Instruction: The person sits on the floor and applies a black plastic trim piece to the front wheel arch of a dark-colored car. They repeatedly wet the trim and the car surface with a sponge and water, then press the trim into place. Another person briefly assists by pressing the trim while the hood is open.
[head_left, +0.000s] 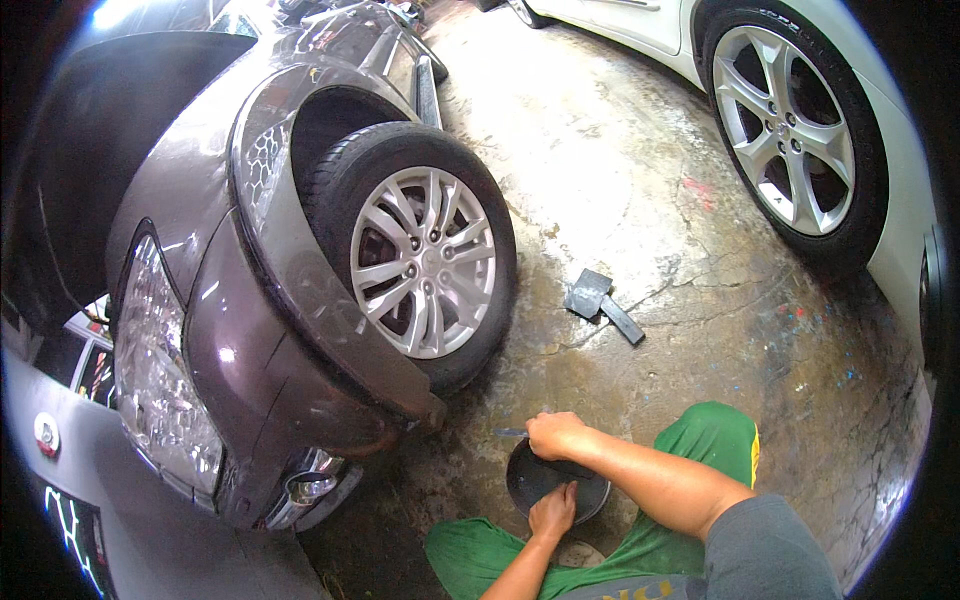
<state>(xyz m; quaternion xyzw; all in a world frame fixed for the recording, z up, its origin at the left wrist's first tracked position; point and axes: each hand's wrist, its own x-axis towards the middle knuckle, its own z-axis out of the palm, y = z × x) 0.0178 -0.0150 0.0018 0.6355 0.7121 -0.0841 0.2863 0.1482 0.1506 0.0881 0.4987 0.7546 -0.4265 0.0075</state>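
Observation:
Between my knees stands a round black bucket on the floor. My right hand is closed at its far rim. A thin bluish-grey strip pokes out to the left from under that hand; I cannot tell what it belongs to. My left hand reaches over the near side of the bucket, its fingers drawn together above the dark inside. Whatever lies between those fingers is hidden. Beyond the bucket, two dark blocks, a square one and a narrow one, lie on the concrete.
A dark grey car fills the left, its front wheel turned outward near the bucket. At the upper right stands a white car with a silver-spoked wheel. Cracked, stained concrete floor runs between them. My green-clad knees flank the bucket.

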